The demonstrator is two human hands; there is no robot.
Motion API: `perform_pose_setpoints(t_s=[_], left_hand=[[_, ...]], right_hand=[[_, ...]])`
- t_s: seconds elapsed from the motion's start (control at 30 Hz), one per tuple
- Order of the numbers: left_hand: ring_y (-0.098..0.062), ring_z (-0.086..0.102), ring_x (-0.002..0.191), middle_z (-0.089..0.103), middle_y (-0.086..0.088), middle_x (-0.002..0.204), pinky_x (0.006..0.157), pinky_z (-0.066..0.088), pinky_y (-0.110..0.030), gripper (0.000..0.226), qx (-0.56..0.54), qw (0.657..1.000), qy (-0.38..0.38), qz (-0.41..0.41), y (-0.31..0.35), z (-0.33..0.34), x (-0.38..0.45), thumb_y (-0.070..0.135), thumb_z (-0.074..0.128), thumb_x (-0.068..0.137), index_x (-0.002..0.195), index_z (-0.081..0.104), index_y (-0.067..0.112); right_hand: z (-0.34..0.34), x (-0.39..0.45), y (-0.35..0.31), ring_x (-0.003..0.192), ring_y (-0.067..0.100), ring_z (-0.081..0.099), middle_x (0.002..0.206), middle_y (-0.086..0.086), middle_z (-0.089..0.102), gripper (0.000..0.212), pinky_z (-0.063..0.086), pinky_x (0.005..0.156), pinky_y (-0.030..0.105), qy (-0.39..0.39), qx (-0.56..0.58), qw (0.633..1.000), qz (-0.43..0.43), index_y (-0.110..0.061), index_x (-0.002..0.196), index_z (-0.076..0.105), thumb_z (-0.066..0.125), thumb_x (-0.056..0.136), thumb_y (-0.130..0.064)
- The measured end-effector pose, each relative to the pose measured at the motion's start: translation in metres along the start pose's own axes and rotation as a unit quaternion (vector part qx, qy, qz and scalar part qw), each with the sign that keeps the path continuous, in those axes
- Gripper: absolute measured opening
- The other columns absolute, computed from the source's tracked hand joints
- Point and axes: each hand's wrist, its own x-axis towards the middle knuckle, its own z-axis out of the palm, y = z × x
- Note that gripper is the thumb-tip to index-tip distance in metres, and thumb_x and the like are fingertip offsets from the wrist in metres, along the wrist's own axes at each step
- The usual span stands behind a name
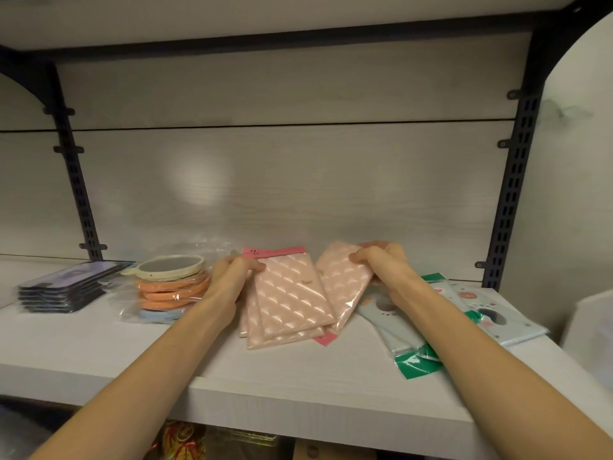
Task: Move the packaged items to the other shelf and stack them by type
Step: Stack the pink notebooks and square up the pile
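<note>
Shelf (132, 353): pink packet stack (292, 300) steadied by left hand (232, 277), fingers gripping its edge; right hand (381, 263) pinches another pink packet (341, 283), likely to add on top.

White wood-grain shelf board (99, 353), pale wood-grain back panel (282, 180) with a soft round light patch and one horizontal seam, two black slotted uprights (512, 194) with brackets, a second white shelf (232, 14) overhead, dim storage space below.
</note>
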Motion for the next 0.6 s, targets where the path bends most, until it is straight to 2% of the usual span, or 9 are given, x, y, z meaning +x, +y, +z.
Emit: perform_pose_setpoints(t_s=[0.1, 0.17, 0.27, 0.37, 0.43, 0.5, 0.53, 0.6], left_hand=[[-0.025, 0.060, 0.081, 0.067, -0.012, 0.094, 0.079, 0.048, -0.036, 0.020, -0.009, 1.000, 0.006, 0.005, -0.002, -0.001, 0.000, 0.011, 0.071, 0.079, 0.097, 0.062, 0.012], [-0.027, 0.059, 0.082, 0.065, -0.013, 0.092, 0.082, 0.047, -0.037, 0.013, -0.006, 1.000, 0.008, 0.013, -0.003, -0.001, 0.000, 0.008, 0.070, 0.080, 0.087, 0.060, 0.012], [-0.030, 0.061, 0.084, 0.065, -0.015, 0.087, 0.083, 0.050, -0.039, 0.011, 0.016, 1.000, 0.009, 0.019, -0.004, -0.001, 0.002, 0.005, 0.069, 0.082, 0.077, 0.060, 0.010], [-0.029, 0.063, 0.079, 0.067, -0.012, 0.081, 0.073, 0.051, -0.033, 0.011, 0.035, 0.999, -0.012, 0.017, -0.005, 0.002, 0.001, 0.006, 0.069, 0.086, 0.081, 0.060, 0.010], [-0.028, 0.064, 0.078, 0.067, -0.009, 0.078, 0.066, 0.050, -0.029, 0.013, 0.042, 0.999, -0.027, 0.020, -0.006, 0.003, 0.000, 0.005, 0.069, 0.089, 0.082, 0.060, 0.011], [-0.030, 0.068, 0.083, 0.071, -0.011, 0.082, 0.072, 0.054, -0.031, 0.009, 0.053, 0.997, -0.044, 0.024, -0.009, 0.004, 0.002, 0.006, 0.070, 0.089, 0.084, 0.064, 0.009], [-0.031, 0.070, 0.087, 0.073, -0.013, 0.087, 0.078, 0.056, -0.033, 0.006, 0.055, 0.997, -0.051, 0.025, -0.009, 0.004, 0.002, 0.006, 0.071, 0.089, 0.087, 0.066, 0.008], [-0.033, 0.072, 0.095, 0.076, -0.016, 0.095, 0.091, 0.056, -0.040, 0.008, 0.054, 0.997, -0.061, 0.017, -0.010, 0.004, 0.004, 0.008, 0.073, 0.088, 0.094, 0.070, 0.005]], right_hand=[[-0.006, 0.001, -0.004, 0.091, 0.030, 0.071, 0.095, 0.012, 0.073, 0.034, 0.060, 0.086, 0.047, 0.063, 0.034, 0.997, -0.034, -0.007, 0.112, 0.067, 0.072, 0.078, -0.008], [-0.010, -0.002, -0.009, 0.092, 0.027, 0.070, 0.093, 0.006, 0.072, 0.030, 0.059, 0.089, 0.045, 0.104, 0.045, 0.992, -0.059, -0.012, 0.108, 0.066, 0.072, 0.078, -0.010], [-0.017, -0.005, -0.015, 0.097, 0.026, 0.069, 0.098, 0.007, 0.071, 0.029, 0.061, 0.083, 0.042, 0.137, 0.147, 0.978, -0.061, -0.014, 0.109, 0.060, 0.069, 0.082, -0.007], [-0.019, -0.006, -0.018, 0.093, 0.021, 0.065, 0.101, 0.007, 0.067, 0.029, 0.060, 0.075, 0.035, 0.114, 0.242, 0.963, -0.034, -0.009, 0.110, 0.056, 0.066, 0.084, -0.002], [-0.011, -0.010, -0.017, 0.093, 0.023, 0.064, 0.101, 0.009, 0.066, 0.046, 0.058, 0.075, 0.037, 0.086, 0.238, 0.967, -0.026, -0.005, 0.116, 0.058, 0.071, 0.072, -0.008], [0.000, -0.014, -0.014, 0.089, 0.024, 0.063, 0.097, 0.010, 0.065, 0.070, 0.053, 0.071, 0.034, 0.067, 0.218, 0.973, -0.026, -0.002, 0.122, 0.055, 0.068, 0.055, -0.011], [0.006, -0.014, -0.012, 0.087, 0.025, 0.065, 0.097, 0.010, 0.066, 0.072, 0.054, 0.072, 0.035, 0.052, 0.214, 0.975, -0.025, -0.003, 0.122, 0.054, 0.066, 0.052, -0.010], [0.016, -0.017, -0.008, 0.095, 0.032, 0.068, 0.102, 0.013, 0.069, 0.066, 0.057, 0.083, 0.051, 0.023, 0.196, 0.980, -0.001, -0.010, 0.122, 0.054, 0.067, 0.057, -0.005]])
